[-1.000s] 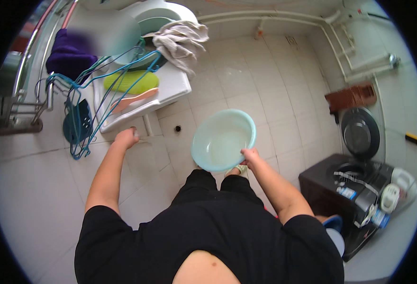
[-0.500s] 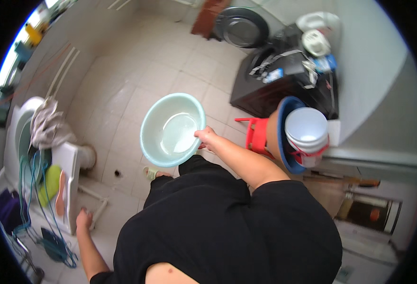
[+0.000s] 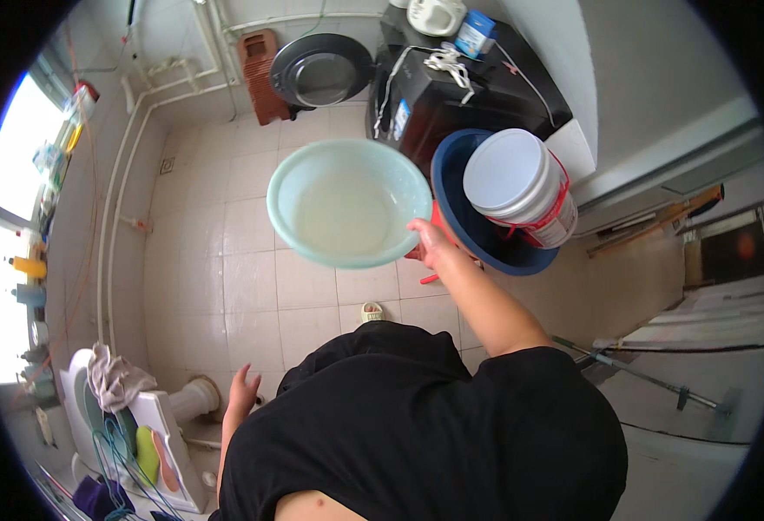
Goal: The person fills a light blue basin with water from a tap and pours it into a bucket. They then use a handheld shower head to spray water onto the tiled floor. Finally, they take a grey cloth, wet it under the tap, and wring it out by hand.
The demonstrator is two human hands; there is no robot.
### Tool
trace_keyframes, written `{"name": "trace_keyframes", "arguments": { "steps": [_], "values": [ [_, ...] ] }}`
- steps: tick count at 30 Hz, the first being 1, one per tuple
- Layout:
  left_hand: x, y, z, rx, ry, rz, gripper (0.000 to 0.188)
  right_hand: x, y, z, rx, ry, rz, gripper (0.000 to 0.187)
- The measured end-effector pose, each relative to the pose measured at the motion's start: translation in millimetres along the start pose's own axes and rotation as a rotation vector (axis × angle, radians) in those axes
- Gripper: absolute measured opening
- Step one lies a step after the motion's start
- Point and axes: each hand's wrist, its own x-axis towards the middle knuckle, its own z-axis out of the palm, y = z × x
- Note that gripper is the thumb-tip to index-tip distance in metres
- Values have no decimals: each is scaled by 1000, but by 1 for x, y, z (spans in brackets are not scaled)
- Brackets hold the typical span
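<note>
A pale green plastic basin (image 3: pixel 343 213) hangs in front of me above the tiled floor. My right hand (image 3: pixel 431 243) grips its right rim, with the fingers partly hidden behind the wall. The inside of the basin looks pale, and I cannot tell whether it holds water. My left hand (image 3: pixel 242 391) is free at my left side, its fingers apart. It is nearest to the white washbasin (image 3: pixel 169 438), without touching it.
To the right, a blue tub (image 3: pixel 456 169) holds a white bucket (image 3: pixel 508 174). Behind them stands a black cabinet-like box (image 3: pixel 477 100) with cords on top. A round black pan-like lid (image 3: pixel 321 69) leans at the far wall. A grey cloth (image 3: pixel 117 378) drapes over the washbasin.
The view has turned left. The basin, still in my right hand, has swung toward the blue tub and away from my body. My left hand has come forward and its fingers have spread.
</note>
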Motion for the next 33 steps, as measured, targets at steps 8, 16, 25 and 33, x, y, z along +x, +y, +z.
{"name": "trace_keyframes", "arguments": {
  "steps": [8, 16, 25, 33],
  "values": [
    [50, 317, -15, -639, -339, 287, 50, 2, -64, -81, 257, -50, -151, 33],
    [114, 385, 46, -1298, -281, -10, 42, -7, -97, -96, -493, -84, -588, 56],
    [125, 381, 43, -1264, -89, -64, 37, 36, -204, -184, -969, 1079, -170, 83],
    [116, 371, 33, -1320, -133, -138, 35, 52, -278, -320, -320, 678, -430, 47]
  ]
}}
